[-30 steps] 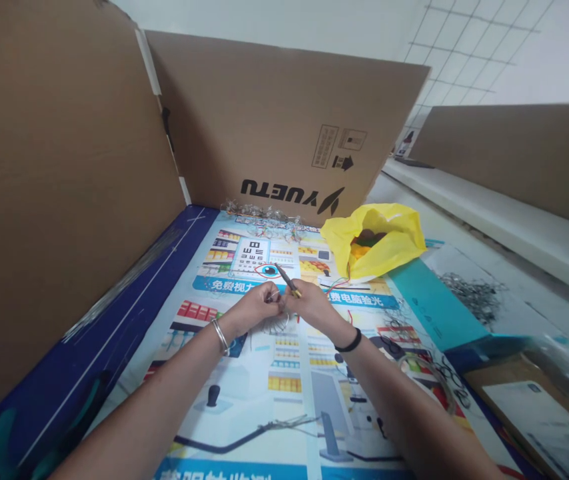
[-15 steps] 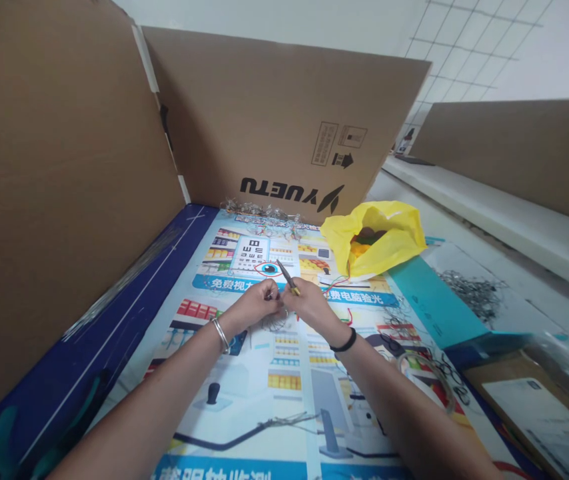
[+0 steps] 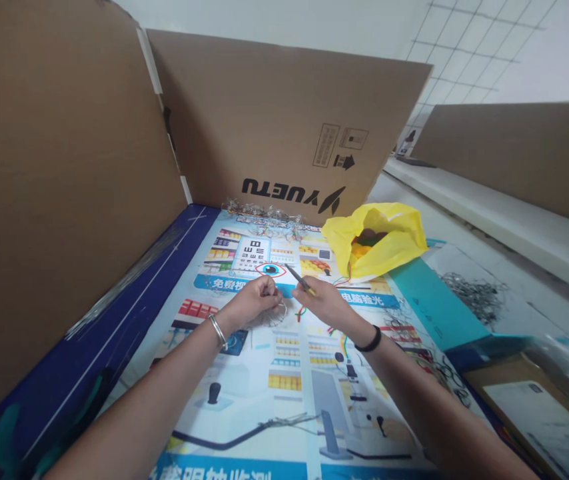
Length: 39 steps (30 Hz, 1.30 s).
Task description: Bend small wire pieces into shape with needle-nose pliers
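Note:
Over the middle of the printed sheet, my left hand is closed in a pinch on a thin wire piece. Fine loops of it hang below the fingertips. Just to the right, my right hand grips a pair of pliers, its dark narrow jaws pointing up and left. A bit of yellow shows at the grip, and the rest of the handles is hidden in the palm. The pliers are apart from the wire. Red and green wire bits lie on the sheet between the hands.
Tall cardboard panels stand at the back and left. At the back right, a yellow bag holds orange and dark items. Tangled wire lies at the right, beyond a teal box flap. Long wires lie along the left.
My right hand has moved right with the pliers, away from my left hand, opening a gap between them. My left hand stays almost in place with the wire piece.

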Tool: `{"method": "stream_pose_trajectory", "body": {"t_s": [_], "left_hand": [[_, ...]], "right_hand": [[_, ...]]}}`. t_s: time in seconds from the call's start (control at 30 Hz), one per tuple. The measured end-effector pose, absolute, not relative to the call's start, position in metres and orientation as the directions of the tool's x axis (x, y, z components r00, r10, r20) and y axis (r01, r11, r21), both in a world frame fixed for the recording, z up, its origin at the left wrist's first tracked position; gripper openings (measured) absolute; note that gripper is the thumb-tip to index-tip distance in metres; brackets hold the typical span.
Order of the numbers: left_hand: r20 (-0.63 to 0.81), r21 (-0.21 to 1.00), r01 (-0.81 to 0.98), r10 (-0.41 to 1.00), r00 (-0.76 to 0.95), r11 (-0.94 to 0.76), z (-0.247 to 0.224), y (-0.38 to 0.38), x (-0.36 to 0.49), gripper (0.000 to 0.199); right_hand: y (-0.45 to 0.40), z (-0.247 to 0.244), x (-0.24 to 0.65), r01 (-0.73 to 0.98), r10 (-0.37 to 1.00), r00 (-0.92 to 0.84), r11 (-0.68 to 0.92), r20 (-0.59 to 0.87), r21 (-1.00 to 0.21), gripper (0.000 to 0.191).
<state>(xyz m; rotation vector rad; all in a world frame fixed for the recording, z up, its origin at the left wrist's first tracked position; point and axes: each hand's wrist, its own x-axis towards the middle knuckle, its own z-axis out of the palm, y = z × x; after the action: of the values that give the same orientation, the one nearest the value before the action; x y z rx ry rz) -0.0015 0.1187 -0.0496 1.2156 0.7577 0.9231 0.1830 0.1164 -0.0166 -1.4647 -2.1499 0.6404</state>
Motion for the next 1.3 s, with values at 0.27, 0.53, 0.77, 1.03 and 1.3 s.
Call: {"method": "stream_pose_trajectory", "body": {"t_s": [0.27,0.53,0.77,1.03,1.3], "left_hand": [[0.012,0.982,-0.169,0.873,0.487,0.081,-0.047,0.119,-0.004,0.028],[0.001,0.982,-0.164,0.86,0.511,0.097,-0.046,0.119,-0.006,0.026],[0.02,0.988,-0.142,0.85,0.527,0.065,-0.048,0.118,-0.007,0.026],[-0.012,0.988,-0.128,0.855,0.518,0.092,-0.05,0.119,-0.004,0.026],[-0.021,0.994,-0.083,0.867,0.498,0.072,-0.052,0.12,-0.005,0.026]], "right_hand": [[0.097,-0.022,0.206,0.811,0.831,-0.547,0.555,0.101,-0.185,0.024],[0.092,-0.028,0.2,0.832,0.808,-0.554,0.545,0.199,0.102,0.022],[0.091,-0.029,0.202,0.827,0.798,-0.562,0.539,0.219,0.158,0.024],[0.086,-0.029,0.194,0.824,0.795,-0.558,0.497,0.238,0.274,0.019],[0.084,-0.031,0.192,0.835,0.809,-0.537,0.472,0.237,0.283,0.02]]}}
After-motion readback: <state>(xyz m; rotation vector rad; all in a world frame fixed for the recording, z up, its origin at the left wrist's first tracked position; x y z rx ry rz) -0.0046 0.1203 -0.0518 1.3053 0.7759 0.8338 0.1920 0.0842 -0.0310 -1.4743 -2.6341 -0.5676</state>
